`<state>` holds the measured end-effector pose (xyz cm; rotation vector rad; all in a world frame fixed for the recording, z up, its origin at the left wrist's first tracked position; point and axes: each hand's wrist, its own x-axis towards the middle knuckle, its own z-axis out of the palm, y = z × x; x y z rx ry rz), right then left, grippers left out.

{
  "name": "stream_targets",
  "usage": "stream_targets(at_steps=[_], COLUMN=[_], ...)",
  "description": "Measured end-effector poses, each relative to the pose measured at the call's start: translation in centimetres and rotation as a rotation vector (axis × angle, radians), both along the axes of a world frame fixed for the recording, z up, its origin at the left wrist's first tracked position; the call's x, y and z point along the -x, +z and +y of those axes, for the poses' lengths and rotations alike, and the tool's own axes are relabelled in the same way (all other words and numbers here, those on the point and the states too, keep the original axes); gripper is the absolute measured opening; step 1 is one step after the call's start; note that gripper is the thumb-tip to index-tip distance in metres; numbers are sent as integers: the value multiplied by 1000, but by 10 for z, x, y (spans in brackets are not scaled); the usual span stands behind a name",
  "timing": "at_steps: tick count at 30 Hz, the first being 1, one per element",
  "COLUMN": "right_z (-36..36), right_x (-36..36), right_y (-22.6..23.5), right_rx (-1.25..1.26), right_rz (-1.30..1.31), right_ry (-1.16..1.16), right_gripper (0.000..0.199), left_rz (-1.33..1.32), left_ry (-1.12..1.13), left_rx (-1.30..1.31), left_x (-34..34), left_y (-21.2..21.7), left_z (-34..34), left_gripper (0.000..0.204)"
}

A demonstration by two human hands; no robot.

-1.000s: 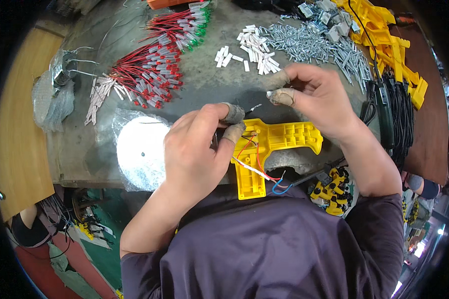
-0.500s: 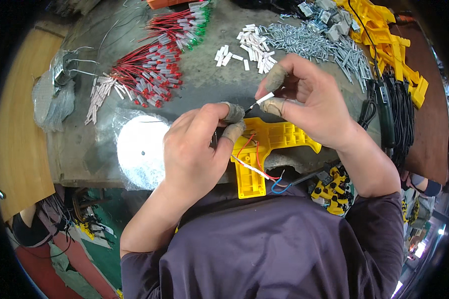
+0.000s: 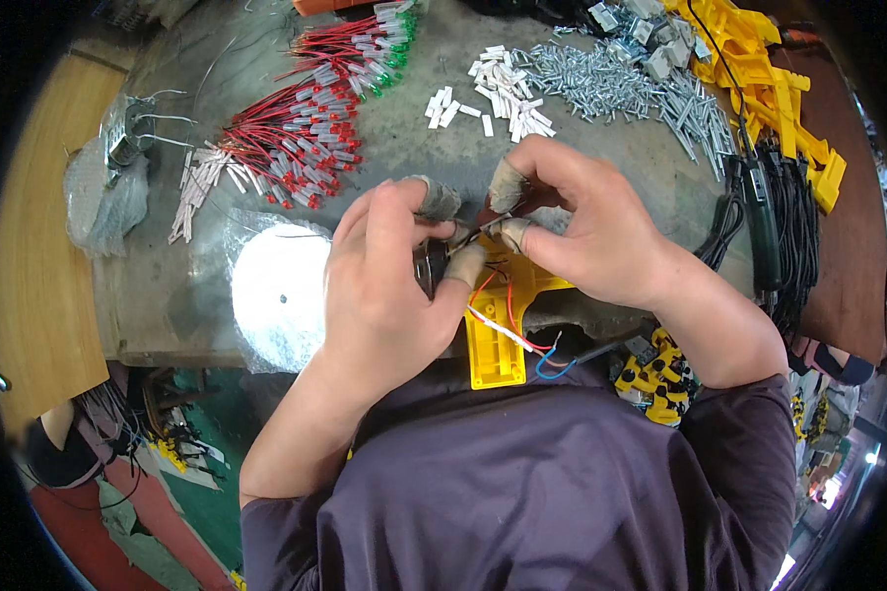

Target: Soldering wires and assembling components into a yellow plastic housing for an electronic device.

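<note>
My left hand [image 3: 389,256] is closed on a small black part [image 3: 430,264], mostly hidden by the fingers. My right hand [image 3: 581,222] pinches a thin dark wire [image 3: 480,234] that runs between both hands' fingertips. Grey-beige covers wrap several fingertips. Just below the hands lies a yellow plastic housing half [image 3: 498,360] with a ribbed inside, partly covered by my right hand. A red wire [image 3: 511,310], a white sleeve [image 3: 503,330] and a blue wire [image 3: 554,372] trail over the housing.
Red-wired indicator lamps [image 3: 306,138] lie in bundles at the back left, and white sleeves [image 3: 508,89] and screws [image 3: 601,84] at the back. A bright white disc [image 3: 281,295] sits left of my hands. Yellow housings [image 3: 759,79] and black cables [image 3: 793,236] are piled right.
My right hand has moved left and slightly down, toward the left hand. The white sleeve in its fingertips no longer shows. The left hand has turned a little, exposing more of the black part.
</note>
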<state>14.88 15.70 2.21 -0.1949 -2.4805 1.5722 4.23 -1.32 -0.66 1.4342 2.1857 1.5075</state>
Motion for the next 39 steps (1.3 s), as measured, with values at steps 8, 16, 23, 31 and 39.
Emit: stream_targets(at_steps=[8, 16, 23, 31, 39], right_z=[2, 3, 9, 52, 65], right_x=[-8, -53, -62, -128, -114], right_y=[5, 14, 13, 8, 21], right_rx=[-214, -176, -281, -379, -314], right_rz=[112, 95, 124, -225, -269], right_ry=[-4, 363, 1, -83, -277], right_gripper=[33, 21, 15, 40, 23], left_rz=[-57, 346, 393, 449, 657], left_ry=[-3, -10, -220, -134, -194], left_rx=[114, -159, -52, -96, -146], left_x=[0, -2, -47, -40, -24], left_y=[-2, 11, 15, 9, 11], left_z=[-8, -4, 14, 18, 15], left_gripper=[60, 55, 32, 31, 27])
